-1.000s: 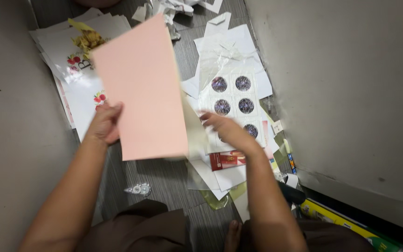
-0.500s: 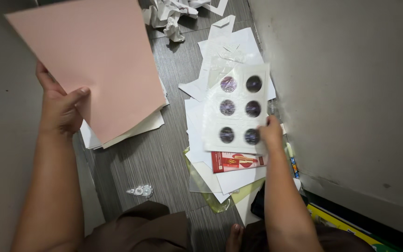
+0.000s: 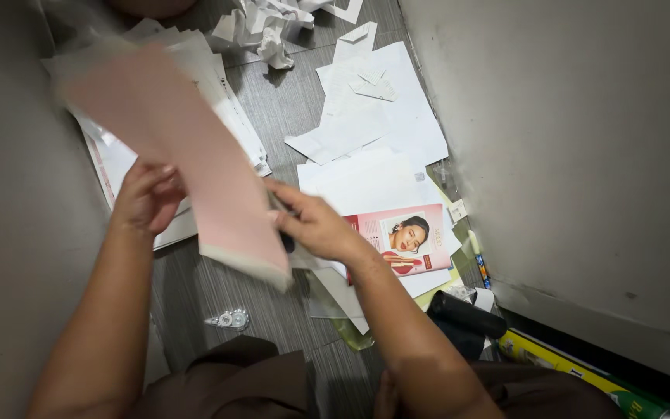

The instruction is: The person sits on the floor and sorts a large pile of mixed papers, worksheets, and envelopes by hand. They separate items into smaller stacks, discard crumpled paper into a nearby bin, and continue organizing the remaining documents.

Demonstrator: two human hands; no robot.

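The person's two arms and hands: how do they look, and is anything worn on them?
Both the left hand and the right hand are bare, without gloves, rings or a watch in view. Both forearms are uncovered, with no sleeves visible.

L hand (image 3: 147, 198) fingers curled, gripping | R hand (image 3: 316, 225) pinching | both forearms fwd, hands near
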